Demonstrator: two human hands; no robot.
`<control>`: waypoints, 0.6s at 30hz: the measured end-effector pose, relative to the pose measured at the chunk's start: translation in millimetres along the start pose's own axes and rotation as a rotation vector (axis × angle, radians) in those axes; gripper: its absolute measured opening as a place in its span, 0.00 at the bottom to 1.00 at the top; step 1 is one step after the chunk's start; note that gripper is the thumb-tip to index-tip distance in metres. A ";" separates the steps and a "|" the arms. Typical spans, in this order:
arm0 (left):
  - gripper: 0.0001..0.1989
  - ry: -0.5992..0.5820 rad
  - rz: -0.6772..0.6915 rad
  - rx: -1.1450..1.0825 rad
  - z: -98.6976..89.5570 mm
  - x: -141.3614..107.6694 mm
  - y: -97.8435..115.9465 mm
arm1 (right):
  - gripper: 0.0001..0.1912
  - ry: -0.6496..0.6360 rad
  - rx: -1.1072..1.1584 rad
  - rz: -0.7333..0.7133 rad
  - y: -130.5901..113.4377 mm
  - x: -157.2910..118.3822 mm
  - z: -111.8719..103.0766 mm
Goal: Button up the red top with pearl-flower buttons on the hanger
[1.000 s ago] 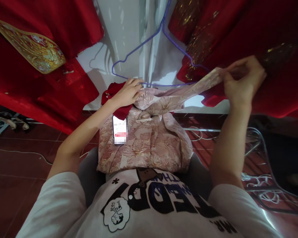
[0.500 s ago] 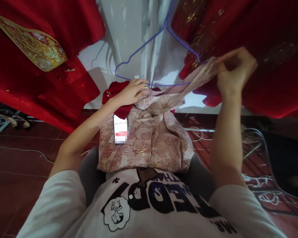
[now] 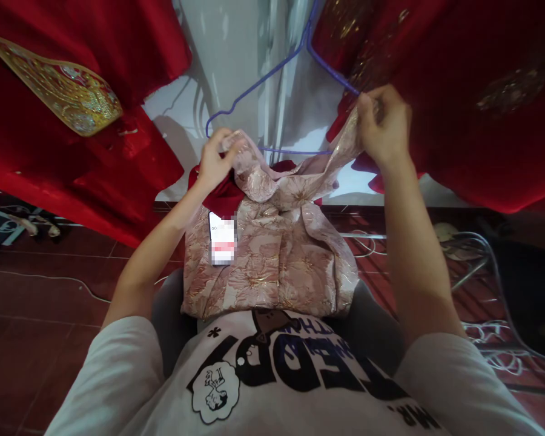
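Person had on a white short-sleeved tee (image 3: 300, 387) with a big black and dark blue block-letter print across the chest, plus a little cartoon thought-bubble graphic and a small black asterisk near it. Grey trousers (image 3: 172, 321) below. Forearms were bare, no watch or rings visible.

A white wall (image 3: 236, 54) fills the middle of the view, glossy, with bright patches of light and soft shadows across it. Left of the wall hang red fabrics (image 3: 72, 151), one bearing a gold embroidered panel (image 3: 68, 97). Right of the wall hang more red fabrics (image 3: 481, 103) with gold thread. Below the wall lies a dark red tiled floor (image 3: 36, 303) with pale grout lines. A thin white cable (image 3: 49, 280) runs over the floor to the left; right of the wall's foot, white cables (image 3: 367, 242) and a wire metal frame (image 3: 476, 260) rest on the tiles.
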State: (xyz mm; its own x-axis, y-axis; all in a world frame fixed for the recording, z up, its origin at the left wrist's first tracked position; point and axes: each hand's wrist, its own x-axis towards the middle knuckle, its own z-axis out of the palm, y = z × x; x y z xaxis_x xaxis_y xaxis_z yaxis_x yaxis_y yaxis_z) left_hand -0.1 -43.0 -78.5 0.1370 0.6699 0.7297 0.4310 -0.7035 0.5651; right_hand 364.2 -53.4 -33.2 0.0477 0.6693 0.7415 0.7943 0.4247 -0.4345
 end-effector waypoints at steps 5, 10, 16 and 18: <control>0.27 0.281 -0.234 -0.098 -41.0 4.5 -44.9 | 0.14 0.050 0.031 0.040 -5.5 0.1 -3.5; 0.22 0.364 -0.441 -0.225 -43.8 -3.8 -68.6 | 0.12 0.035 0.041 0.094 -13.4 -0.8 -7.0; 0.13 0.386 -0.581 -0.270 -33.0 6.3 -61.0 | 0.10 0.028 0.044 0.112 -16.0 -1.2 -8.7; 0.13 0.333 -0.530 -0.239 -32.8 21.4 -53.7 | 0.10 0.021 0.057 0.095 -15.3 -1.7 -8.2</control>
State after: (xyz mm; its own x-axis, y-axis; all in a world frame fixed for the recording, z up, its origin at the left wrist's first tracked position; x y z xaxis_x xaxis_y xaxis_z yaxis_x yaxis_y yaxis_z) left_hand -49.6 1.4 -80.6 -0.3380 0.8573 0.3883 0.1499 -0.3583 0.9215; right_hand 356.9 -66.0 -23.5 0.1342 0.6957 0.7057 0.7498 0.3943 -0.5314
